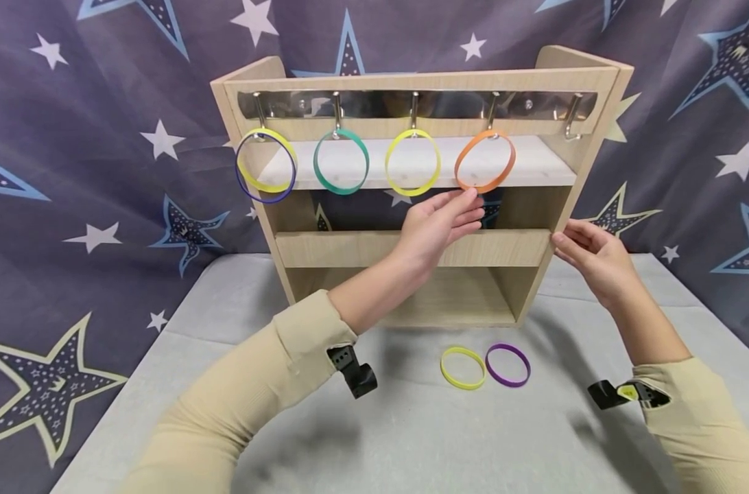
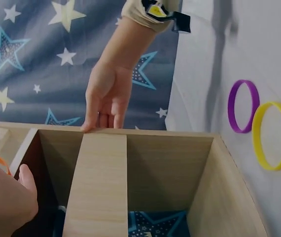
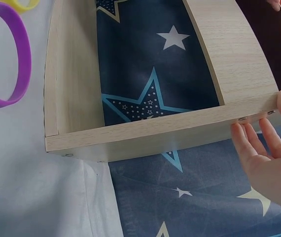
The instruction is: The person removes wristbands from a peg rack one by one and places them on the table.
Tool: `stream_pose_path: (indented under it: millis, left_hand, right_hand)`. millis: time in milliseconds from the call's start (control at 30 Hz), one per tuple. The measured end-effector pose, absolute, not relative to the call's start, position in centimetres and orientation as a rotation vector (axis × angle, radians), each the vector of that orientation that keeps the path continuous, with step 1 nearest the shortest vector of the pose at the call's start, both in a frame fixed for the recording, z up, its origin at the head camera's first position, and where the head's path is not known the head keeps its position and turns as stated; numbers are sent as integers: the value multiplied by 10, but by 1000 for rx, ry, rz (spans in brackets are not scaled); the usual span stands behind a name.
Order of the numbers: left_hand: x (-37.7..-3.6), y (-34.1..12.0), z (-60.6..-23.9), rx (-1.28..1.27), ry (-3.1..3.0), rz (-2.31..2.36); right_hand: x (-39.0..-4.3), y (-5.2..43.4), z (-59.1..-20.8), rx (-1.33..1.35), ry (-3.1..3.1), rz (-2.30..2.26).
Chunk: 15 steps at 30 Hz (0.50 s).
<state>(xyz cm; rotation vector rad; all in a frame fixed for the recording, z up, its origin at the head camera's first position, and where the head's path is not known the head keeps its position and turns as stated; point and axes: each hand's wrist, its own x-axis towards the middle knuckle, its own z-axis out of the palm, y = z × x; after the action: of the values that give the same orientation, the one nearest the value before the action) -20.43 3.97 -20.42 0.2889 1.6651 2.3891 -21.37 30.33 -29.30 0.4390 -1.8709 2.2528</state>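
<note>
The thin orange plastic ring (image 1: 485, 162) hangs from a metal hook; at its 7 o'clock, the left hand (image 1: 439, 223) touches it with straight, together fingers.

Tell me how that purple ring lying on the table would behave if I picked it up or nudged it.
The purple ring looks like a thin band, so probably light and somewhat bendy. Lying flat on the grey cloth, it would likely slide rather than roll. Stood on edge it might roll toward the yellow ring beside it.
</note>
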Motion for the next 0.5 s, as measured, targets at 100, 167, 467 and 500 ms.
stream_pose_path:
  millis: [100, 167, 467, 500]
  left_hand:
    - [-207, 44, -202, 235, 1609, 2435]
    - [-210, 47, -202, 213, 1577, 2462]
    - [-213, 50, -201, 219, 1437, 2500]
    - [-213, 50, -201, 216, 1431, 2496]
  right_hand:
    - [-213, 303, -293, 439, -1865, 2261]
    - [-212, 303, -294, 434, -1864, 2265]
    - [-213, 302, -293, 416, -1862, 2256]
    - [-213, 303, -292, 414, -1862, 2256]
